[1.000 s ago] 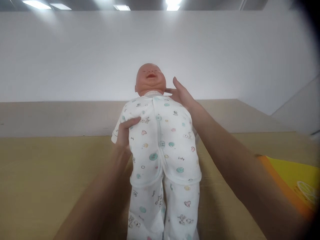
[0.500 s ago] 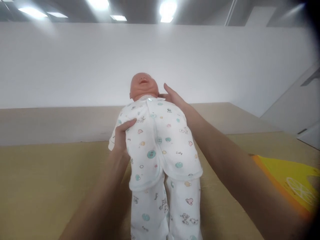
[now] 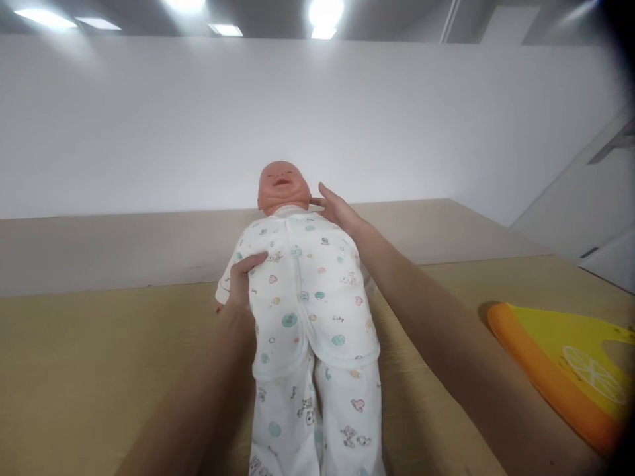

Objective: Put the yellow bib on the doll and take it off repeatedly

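Observation:
A baby doll (image 3: 302,311) in a white printed shirt and trousers is held up in front of me above a tan table (image 3: 89,370), its bare head (image 3: 282,188) at the top. My left hand (image 3: 241,281) is closed round the doll's side under its arm, thumb lying across the chest. My right hand (image 3: 337,210) reaches behind the doll's neck and shoulder; its fingers are partly hidden by the doll and seem to cup the back of the neck.
An orange and yellow bib-like thing (image 3: 565,370) lies on the table at the right. A raised tan ledge (image 3: 124,241) runs along the back below a white wall. A grey panel stands at the far right.
The doll with both hands on it has sunk a little lower and farther from me, tilting back toward the table. More of the orange and yellow thing shows at the right.

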### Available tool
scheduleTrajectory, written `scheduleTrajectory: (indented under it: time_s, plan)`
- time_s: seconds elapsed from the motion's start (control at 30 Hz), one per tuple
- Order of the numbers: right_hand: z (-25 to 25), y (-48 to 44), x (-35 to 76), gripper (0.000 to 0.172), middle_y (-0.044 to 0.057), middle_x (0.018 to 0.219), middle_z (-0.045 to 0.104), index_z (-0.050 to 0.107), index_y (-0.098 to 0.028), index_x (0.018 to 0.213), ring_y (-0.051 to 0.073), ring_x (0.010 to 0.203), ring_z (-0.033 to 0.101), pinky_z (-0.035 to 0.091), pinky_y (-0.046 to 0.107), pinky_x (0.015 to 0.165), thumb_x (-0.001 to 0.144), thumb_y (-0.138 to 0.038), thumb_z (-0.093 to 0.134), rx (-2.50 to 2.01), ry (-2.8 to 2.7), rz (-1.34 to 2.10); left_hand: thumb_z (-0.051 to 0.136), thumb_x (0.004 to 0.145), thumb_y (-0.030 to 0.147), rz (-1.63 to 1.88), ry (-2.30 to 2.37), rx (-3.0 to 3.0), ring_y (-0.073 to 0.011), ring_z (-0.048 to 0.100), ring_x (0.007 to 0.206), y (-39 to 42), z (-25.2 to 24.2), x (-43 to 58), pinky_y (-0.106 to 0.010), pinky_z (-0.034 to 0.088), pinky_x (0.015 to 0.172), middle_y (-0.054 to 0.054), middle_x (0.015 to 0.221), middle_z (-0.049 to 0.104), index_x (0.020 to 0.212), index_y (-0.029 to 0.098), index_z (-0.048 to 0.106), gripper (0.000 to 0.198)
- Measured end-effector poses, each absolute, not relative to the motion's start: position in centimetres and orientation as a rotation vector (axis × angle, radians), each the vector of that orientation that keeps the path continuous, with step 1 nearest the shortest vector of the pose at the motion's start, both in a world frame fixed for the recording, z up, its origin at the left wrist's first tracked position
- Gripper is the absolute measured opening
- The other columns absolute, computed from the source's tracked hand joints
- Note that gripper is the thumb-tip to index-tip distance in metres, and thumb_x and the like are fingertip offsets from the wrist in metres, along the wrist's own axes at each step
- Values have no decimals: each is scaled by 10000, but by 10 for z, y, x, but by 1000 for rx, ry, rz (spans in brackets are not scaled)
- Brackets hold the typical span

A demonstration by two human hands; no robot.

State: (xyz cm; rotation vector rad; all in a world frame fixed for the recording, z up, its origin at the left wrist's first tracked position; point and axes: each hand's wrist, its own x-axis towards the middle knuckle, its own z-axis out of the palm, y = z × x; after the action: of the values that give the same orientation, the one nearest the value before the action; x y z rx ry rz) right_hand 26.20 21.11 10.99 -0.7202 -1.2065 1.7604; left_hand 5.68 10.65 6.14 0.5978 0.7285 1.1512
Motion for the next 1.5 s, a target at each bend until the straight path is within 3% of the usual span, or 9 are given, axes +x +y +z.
scheduleTrajectory:
  time_s: [0.17, 0.47, 1.0, 1.23, 1.5]
  plan:
    - [96, 218, 261, 627, 121, 1098, 645, 466, -218, 1268, 298, 994, 643, 521, 515, 878, 837, -672, 506, -735, -1200, 1762, 695, 672, 266, 1188, 776, 532, -350, 691, 806, 108, 52, 57, -457, 544, 755, -54, 706, 706, 991, 183, 673, 330]
    - [71, 227, 264, 585, 114, 1036, 661, 462, -224, 1263, 287, 965, 654, 525, 494, 864, 854, -639, 511, -788, -1157, 1841, 658, 671, 249, 1097, 734, 467, -313, 700, 777, 113, 34, 56, -420, 545, 752, -97, 859, 745, 1022, 123, 687, 374]
    - [31, 223, 253, 568, 152, 1213, 616, 500, -164, 1232, 276, 1065, 634, 523, 457, 920, 885, -613, 479, -802, -927, 1935, 668, 685, 228, 1045, 788, 435, -338, 710, 802, 124, 7, 50, -429, 554, 763, -116, 827, 749, 1059, 103, 678, 395]
    - [25, 223, 250, 552, 153, 1168, 640, 484, -154, 1238, 264, 1023, 654, 529, 440, 895, 926, -600, 391, -917, -906, 1895, 679, 714, 261, 1057, 839, 422, -326, 714, 807, 123, 10, 53, -421, 555, 789, -116, 803, 749, 999, 100, 682, 327]
    - [15, 225, 255, 585, 118, 1175, 638, 517, -199, 1213, 268, 1016, 647, 527, 433, 881, 869, -666, 442, -970, -986, 1890, 684, 723, 254, 1068, 833, 437, -319, 714, 800, 122, 11, 54, -420, 562, 775, -111, 833, 751, 995, 113, 683, 307]
